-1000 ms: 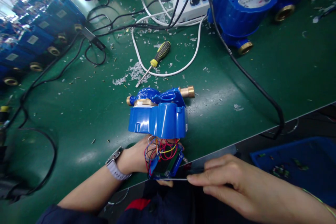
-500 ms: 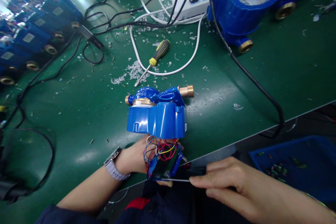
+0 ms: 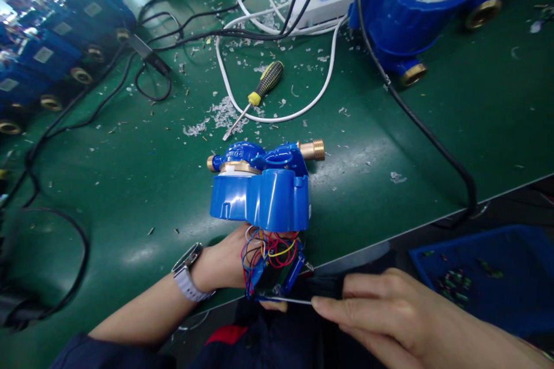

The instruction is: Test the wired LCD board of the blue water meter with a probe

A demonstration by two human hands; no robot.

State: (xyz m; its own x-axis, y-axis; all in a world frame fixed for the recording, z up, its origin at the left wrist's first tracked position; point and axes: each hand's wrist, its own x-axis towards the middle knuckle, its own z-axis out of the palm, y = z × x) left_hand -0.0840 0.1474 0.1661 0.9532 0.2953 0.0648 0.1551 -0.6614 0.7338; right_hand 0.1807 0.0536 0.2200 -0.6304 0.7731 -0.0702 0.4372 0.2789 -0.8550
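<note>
A blue water meter (image 3: 259, 200) with brass threaded ends lies on its side near the front edge of the green bench. Red, yellow, black and white wires (image 3: 277, 247) run from it to a small circuit board (image 3: 276, 277). My left hand (image 3: 231, 260), a watch on its wrist, grips this board from behind; most of its fingers are hidden, one fingertip showing below. My right hand (image 3: 381, 308) pinches a thin metal tool (image 3: 296, 301), its shaft touching the board's lower edge. The tool's handle is hidden in the hand.
A yellow-black screwdriver (image 3: 269, 78) lies beyond the meter among clear plastic scraps (image 3: 225, 114). White and black cables cross to a power strip (image 3: 320, 10). More blue meters stand left (image 3: 56, 40) and right (image 3: 411, 17). A blue bin (image 3: 511, 277) with small parts sits below the edge.
The view has shifted slightly. Both hands, the board and the tool keep nearly the same places relative to each other.
</note>
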